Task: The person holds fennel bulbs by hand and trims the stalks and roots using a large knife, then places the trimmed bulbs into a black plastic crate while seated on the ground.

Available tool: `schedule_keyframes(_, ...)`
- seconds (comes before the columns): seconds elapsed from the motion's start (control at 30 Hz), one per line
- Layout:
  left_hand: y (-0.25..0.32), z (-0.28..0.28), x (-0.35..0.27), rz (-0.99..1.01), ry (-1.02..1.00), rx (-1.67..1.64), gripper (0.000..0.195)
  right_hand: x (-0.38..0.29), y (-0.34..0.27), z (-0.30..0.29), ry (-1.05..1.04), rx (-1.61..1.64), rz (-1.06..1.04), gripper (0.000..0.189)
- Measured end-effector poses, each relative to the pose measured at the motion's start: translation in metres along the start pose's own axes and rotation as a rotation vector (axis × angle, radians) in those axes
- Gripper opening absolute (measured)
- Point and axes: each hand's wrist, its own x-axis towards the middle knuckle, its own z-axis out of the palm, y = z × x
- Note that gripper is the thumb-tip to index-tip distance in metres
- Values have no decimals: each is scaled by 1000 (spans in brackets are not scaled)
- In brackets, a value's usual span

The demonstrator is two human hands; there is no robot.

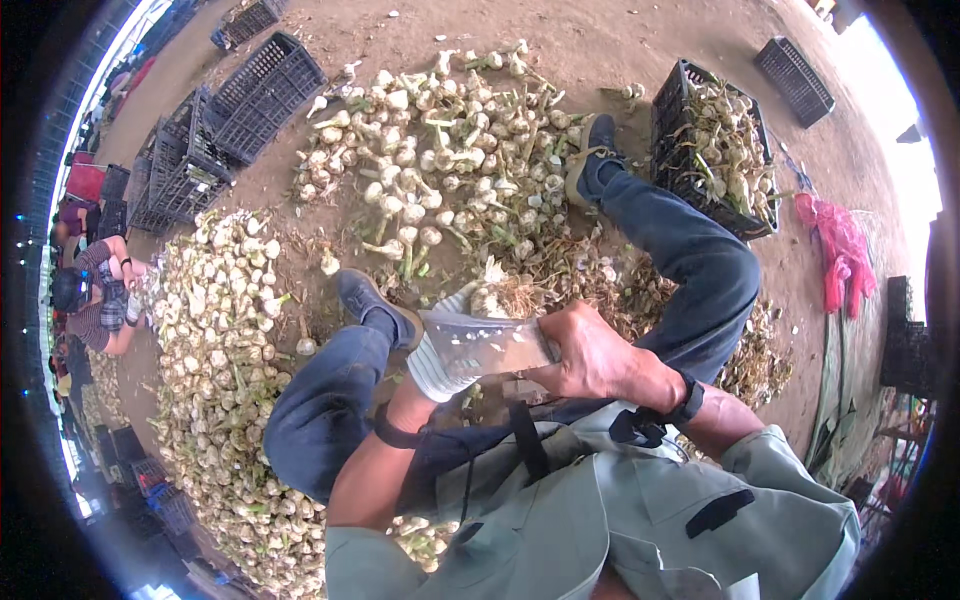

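My left hand wears a white striped glove and holds a garlic bulb with its dry roots turned to the right. Across that hand lies the broad blade of a cleaver-like knife, flecked with pale bits and hiding most of the fingers. My bare right hand is closed around the knife's handle end, which the fingers cover. The blade's upper edge is just below the bulb; whether they touch I cannot tell. Beyond my feet, a heap of garlic bulbs with stems spreads on the ground.
A large pile of trimmed garlic lies to my left. Dry root and stem scraps lie between my legs. A black crate of garlic stands right. Stacked crates are at upper left. Another person sits beyond the pile.
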Motion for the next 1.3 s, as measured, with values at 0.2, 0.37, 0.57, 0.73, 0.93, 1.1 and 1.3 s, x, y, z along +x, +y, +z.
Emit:
schedule_keyframes(0.2, 18, -20, 19, -329, -86, -586, 40, 2, 77, 30, 3, 102, -116, 37)
schedule_keyframes(0.37, 52, -54, 40, -376, 97, -910, 39, -7, 141, 29, -40, 28, 565, 42)
schedule_keyframes(0.57, 33, -12, 43, -442, 305, -627, 35, 5, 85, 33, 201, 586, 274, 39)
schedule_keyframes(0.73, 8, 35, 23, -709, 746, -1167, 45, 16, 44, 34, 236, 496, -193, 59)
schedule_keyframes(0.93, 25, 29, 37, -630, 721, -1074, 61, 17, 28, 25, 434, 949, -147, 46)
schedule_keyframes(1.1, 37, 1, 49, -773, 376, -1217, 49, 5, 48, -3, 408, 820, -11, 40)
schedule_keyframes(1.3, 37, -12, 54, -768, 123, -1468, 39, -3, 47, -19, 457, 696, -46, 34)
